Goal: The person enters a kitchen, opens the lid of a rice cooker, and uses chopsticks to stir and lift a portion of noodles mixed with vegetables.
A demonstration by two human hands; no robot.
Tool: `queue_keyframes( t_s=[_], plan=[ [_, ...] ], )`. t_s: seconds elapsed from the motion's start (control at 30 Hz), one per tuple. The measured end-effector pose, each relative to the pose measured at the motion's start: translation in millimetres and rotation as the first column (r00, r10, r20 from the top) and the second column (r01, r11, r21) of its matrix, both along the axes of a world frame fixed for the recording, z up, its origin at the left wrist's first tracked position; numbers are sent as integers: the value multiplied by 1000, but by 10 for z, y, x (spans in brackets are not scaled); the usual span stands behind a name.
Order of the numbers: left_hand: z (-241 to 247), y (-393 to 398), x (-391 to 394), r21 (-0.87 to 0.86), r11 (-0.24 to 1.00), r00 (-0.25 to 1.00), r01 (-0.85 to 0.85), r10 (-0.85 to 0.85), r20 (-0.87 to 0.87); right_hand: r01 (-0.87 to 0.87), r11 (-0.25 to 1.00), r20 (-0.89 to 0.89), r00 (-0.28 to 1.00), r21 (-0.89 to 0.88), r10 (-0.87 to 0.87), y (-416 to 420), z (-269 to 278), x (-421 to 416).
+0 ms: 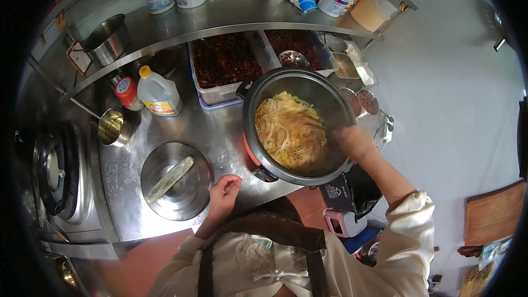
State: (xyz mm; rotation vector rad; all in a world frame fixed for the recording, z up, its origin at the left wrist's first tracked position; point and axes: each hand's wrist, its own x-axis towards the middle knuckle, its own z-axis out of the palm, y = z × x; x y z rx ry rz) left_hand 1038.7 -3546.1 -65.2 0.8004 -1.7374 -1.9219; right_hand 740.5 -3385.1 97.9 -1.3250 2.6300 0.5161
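Note:
A black-rimmed electric cooking pot with a red outer wall stands on the steel counter. Noodles with green and yellow vegetable pieces lie in it, partly blurred. My right hand is over the pot's right side, blurred and curled; whether it holds a utensil cannot be told. My left hand is empty at the counter's front edge, fingers loosely bent and apart, between the pot and a round steel lid or tray. On that round steel piece lies a long, pale, translucent wrapped bundle.
Behind the pot are plastic tubs of dark red food. A plastic jug, a red-lidded jar and a steel pot of liquid stand left. A gas burner is far left. A steel shelf overhangs the back.

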Motion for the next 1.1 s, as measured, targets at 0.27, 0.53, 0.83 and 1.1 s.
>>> queue_keyframes(
  t_s=[0.27, 0.53, 0.83, 1.1],
  plan=[
    [93, 49, 14, 0, 1000, 999, -23, 23, -34, 100, 991, 37, 994, 88, -103, -75, 119, -3],
    [64, 30, 4, 39, 999, 997, 31, -28, -74, 253, 945, 219, 953, -206, -207, -245, -623, -45],
    [125, 17, 90, 7, 1000, 997, 8, -7, -75, 317, 751, 252, 946, -579, -205, 391, -80, 391],
    [147, 20, 89, -5, 1000, 988, 11, -12, -151, 337, 669, 233, 942, -663, -243, 512, -199, 656]
  ],
)
